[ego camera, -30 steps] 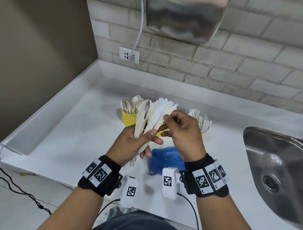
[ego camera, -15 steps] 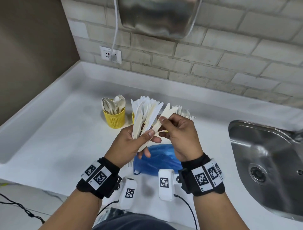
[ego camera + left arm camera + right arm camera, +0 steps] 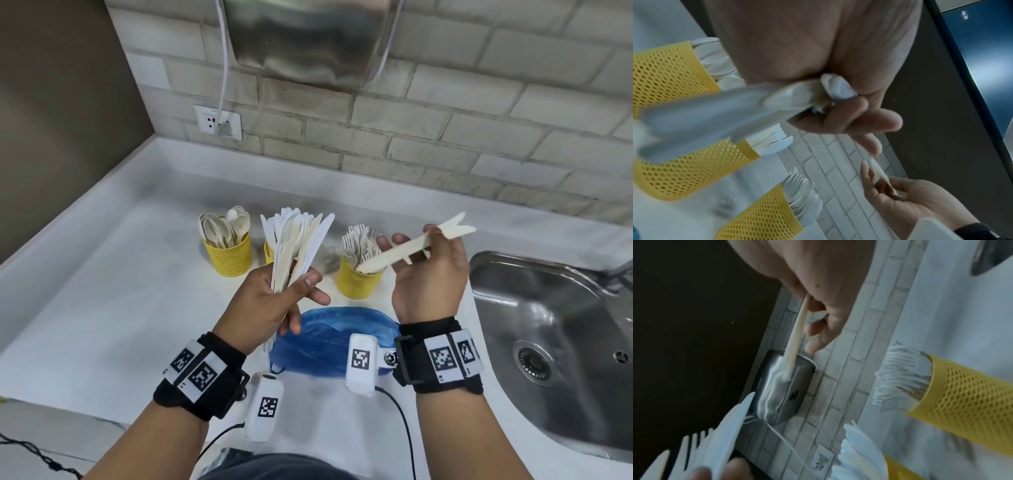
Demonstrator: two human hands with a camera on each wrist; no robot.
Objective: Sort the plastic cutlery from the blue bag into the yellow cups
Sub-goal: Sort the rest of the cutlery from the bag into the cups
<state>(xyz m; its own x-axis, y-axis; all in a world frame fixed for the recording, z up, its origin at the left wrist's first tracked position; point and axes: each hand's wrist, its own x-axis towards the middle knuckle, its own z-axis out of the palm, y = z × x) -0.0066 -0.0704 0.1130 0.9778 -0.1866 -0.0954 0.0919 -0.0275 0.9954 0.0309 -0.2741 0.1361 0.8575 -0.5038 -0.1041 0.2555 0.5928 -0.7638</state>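
Observation:
My left hand (image 3: 301,284) grips a fanned bundle of white and cream plastic cutlery (image 3: 294,246), held upright over the counter. My right hand (image 3: 418,246) pinches two cream knife-like pieces (image 3: 416,245), held level just above the yellow fork cup (image 3: 358,282). In the right wrist view a cream piece (image 3: 795,337) shows edge-on between thumb and fingers. The yellow spoon cup (image 3: 227,255) stands at the left. A middle yellow cup (image 3: 268,251) is mostly hidden behind the bundle; the left wrist view shows knives in it (image 3: 690,168). The crumpled blue bag (image 3: 329,339) lies below my hands.
A steel sink (image 3: 555,342) is set into the white counter (image 3: 102,308) at the right. A steel hand dryer (image 3: 308,34) hangs on the brick wall, its white cable running to a socket (image 3: 217,121). A raised ledge runs along the counter's back and left.
My right hand has drawn the cream pieces out of the bundle and carried them right, over the fork cup. The left hand keeps the bundle, tilted more upright.

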